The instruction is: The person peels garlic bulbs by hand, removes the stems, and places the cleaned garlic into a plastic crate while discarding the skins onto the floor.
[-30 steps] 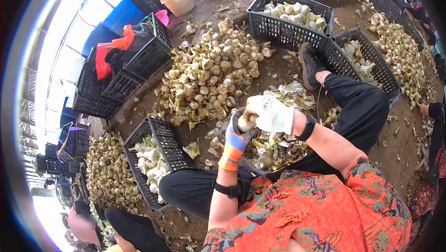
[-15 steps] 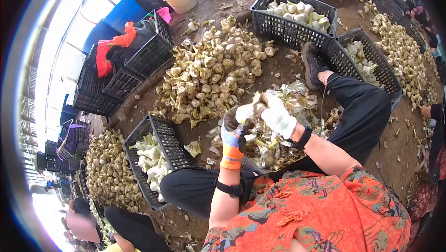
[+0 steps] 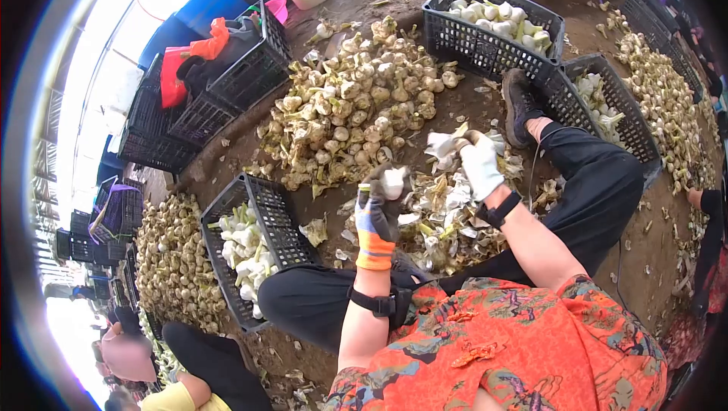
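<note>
My left hand, in a grey, blue and orange glove, is closed around a white garlic bulb. A short green stem end shows by its thumb side. Up and to the right, my right hand in a white glove pinches pale garlic skin. Below both hands lies a heap of torn husks and leaves between my legs. Beyond the hands rises a pile of unpeeled garlic.
A black crate of cleaned garlic stands by my left knee. Another crate with white bulbs sits ahead, beside a third crate. Stacked crates with bags stand to the left. A person sits at lower left.
My hands have drawn apart. The right hand moved up and right with skin pulled off the bulb, while the left keeps the bulb, now cleaner and whiter.
</note>
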A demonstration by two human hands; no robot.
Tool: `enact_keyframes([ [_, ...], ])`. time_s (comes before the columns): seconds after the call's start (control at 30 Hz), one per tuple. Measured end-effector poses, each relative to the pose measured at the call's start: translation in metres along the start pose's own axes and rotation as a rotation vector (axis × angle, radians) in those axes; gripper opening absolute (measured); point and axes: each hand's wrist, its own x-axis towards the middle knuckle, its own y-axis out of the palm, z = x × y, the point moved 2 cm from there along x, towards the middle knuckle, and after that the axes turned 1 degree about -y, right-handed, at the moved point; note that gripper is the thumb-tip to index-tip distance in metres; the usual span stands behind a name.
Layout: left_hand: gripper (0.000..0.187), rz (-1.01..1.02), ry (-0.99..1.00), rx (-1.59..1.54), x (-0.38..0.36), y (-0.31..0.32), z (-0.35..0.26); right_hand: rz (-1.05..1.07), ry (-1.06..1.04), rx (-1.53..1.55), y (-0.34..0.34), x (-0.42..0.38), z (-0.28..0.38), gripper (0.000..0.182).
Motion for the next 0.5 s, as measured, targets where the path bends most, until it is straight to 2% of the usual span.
enact_keyframes([
  [0.03, 0.042, -0.028, 0.051, -0.108, 0.002, -0.004, -0.002, 0.031, 0.048, -0.124, -0.01, 0.018, -0.026, 0.016],
  [0.07, 0.039, -0.047, 0.029, -0.194, 0.004, -0.014, -0.006, 0.204, 0.016, -0.49, -0.015, 0.018, -0.018, 0.02],
  [0.13, 0.037, -0.104, 0.058, -0.326, 0.002, -0.031, -0.019, 0.387, -0.169, -1.198, -0.022, 0.016, -0.044, 0.025],
  [0.17, 0.036, -0.105, 0.102, -0.388, 0.001, -0.043, -0.028, 0.4, -0.066, -1.141, -0.02, 0.016, -0.061, 0.029],
  [0.23, 0.037, -0.056, 0.19, -0.488, -0.001, -0.076, -0.053, 0.454, -0.148, -1.068, 0.002, 0.012, -0.08, 0.036],
  [0.27, 0.041, -0.102, 0.365, -0.575, 0.0, -0.096, -0.063, 0.5, -0.177, -1.011, 0.027, 0.005, -0.079, 0.036],
  [0.33, 0.055, -0.072, 0.463, -0.577, -0.012, -0.149, -0.093, 0.673, -0.254, -0.994, 0.074, 0.005, -0.111, 0.034],
  [0.4, 0.068, -0.288, 0.508, -0.711, -0.024, -0.137, -0.113, 0.642, -0.332, -0.935, 0.116, -0.012, -0.108, 0.03],
  [0.47, 0.056, -0.605, 0.481, -0.399, -0.019, -0.136, -0.101, 0.618, -0.327, -0.792, 0.146, -0.018, -0.128, 0.024],
  [0.5, 0.053, -0.61, 0.362, -0.289, -0.017, -0.132, -0.088, 0.74, -0.152, -1.023, 0.157, -0.01, -0.142, 0.025],
])
